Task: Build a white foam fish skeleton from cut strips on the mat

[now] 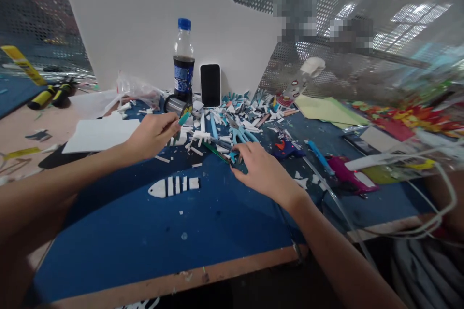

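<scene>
My left hand (150,134) is closed around a small teal-tipped tool (183,119), held above the blue sheet (155,231) near a pile of white and blue scraps (232,116). My right hand (259,169) rests palm down on the blue sheet, fingertips touching a thin green-and-dark stick (217,150) and close to the teal-handled scissors (241,134). A white fish shape cut into strips (174,187) lies on the blue sheet between my forearms.
A cola bottle (183,60) and a phone (210,85) stand against the white back wall. White paper (99,134) lies left, a glue gun (290,149), pink tool (348,171), cables (427,224) and coloured paper (329,110) right. Wooden table edge (174,287) in front.
</scene>
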Available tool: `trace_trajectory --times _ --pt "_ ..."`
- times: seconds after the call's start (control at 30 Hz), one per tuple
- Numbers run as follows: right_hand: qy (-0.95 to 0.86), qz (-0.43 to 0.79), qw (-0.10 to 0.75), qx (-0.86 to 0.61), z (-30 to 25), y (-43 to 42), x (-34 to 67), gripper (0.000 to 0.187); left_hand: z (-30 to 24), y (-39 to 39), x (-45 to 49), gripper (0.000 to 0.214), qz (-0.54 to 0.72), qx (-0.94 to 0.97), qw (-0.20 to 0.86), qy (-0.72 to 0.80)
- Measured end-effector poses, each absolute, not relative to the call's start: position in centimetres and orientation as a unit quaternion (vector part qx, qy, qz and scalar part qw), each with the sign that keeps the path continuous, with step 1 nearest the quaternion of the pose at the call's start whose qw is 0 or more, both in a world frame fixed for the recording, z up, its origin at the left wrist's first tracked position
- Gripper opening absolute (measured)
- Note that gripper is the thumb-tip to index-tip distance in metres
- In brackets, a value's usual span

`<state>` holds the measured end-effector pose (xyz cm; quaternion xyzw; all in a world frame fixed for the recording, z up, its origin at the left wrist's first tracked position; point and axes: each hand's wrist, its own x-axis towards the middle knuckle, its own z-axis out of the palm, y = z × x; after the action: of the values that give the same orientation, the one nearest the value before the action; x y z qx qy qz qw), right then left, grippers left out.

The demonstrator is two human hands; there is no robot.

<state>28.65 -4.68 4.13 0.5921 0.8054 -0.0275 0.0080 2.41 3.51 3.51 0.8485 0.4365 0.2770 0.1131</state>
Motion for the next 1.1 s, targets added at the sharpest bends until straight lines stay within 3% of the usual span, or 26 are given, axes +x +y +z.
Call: trace_trajectory --times 0.2,0.4,0.53,0.73,1.1 --pt "0.801 -0.011 0.0 0.598 3.2 -4.4 28.5 0.035 3.5 3.8 2.4 0.036 0.246 0.86 0.123 0.43" --pt "0.803 0.036 -0.005 0.595 3.0 -4.0 28.5 0.014 3.7 3.6 2.4 0.033 0.235 0.865 0.122 0.427" --pt "0.813 0.019 -0.02 0.581 2.9 -4.2 28.9 0.022 4.0 3.4 2.4 0.035 0.231 0.867 0.126 0.422" --pt "0.793 0.042 -0.067 0.604 2.7 -5.0 29.6 0.019 4.1 3.1 2.4 0.034 0.231 0.871 0.117 0.418" --pt "0.828 0.122 0.01 0.547 1.3 -5.3 29.7 0.026 4.1 3.1 2.5 0.028 0.209 0.89 0.085 0.395"
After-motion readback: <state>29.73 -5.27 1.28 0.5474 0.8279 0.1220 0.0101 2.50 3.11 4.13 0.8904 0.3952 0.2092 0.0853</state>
